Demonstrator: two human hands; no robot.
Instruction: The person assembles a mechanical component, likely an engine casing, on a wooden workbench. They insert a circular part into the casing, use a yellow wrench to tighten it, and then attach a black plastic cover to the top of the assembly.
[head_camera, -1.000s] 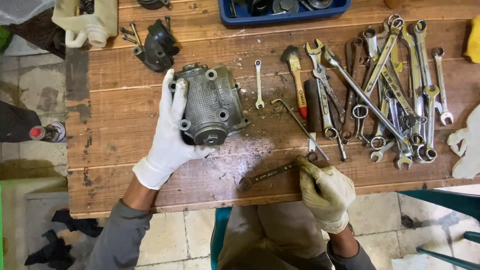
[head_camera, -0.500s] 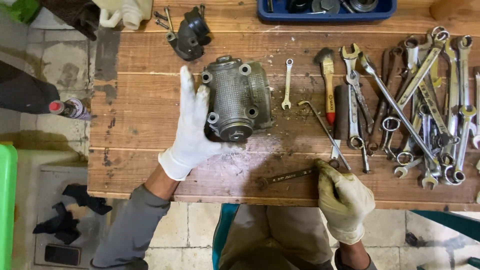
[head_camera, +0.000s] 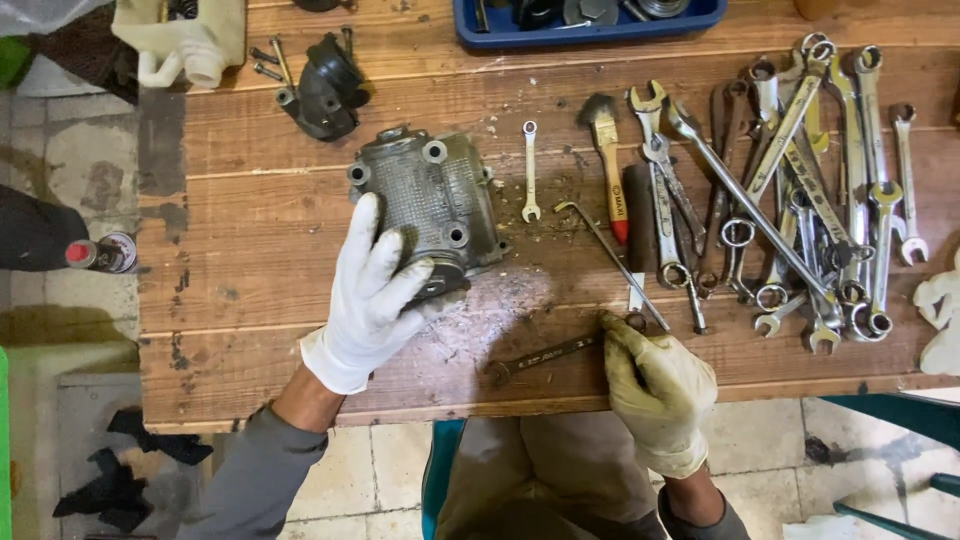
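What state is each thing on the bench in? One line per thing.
Metal engine casing: lying on the bench, dirty, left hand resting on it.
Rusty wrench: flat on the bench, end under the right hand.
Small spanner: lying loose.
Wrench pile: heaped, overlapping.
Brush: lying flat.

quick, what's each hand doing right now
Left hand: open, fingers spread flat on the grey metal engine casing.
Right hand: closed, fingertips pinching the end of a rusty wrench.
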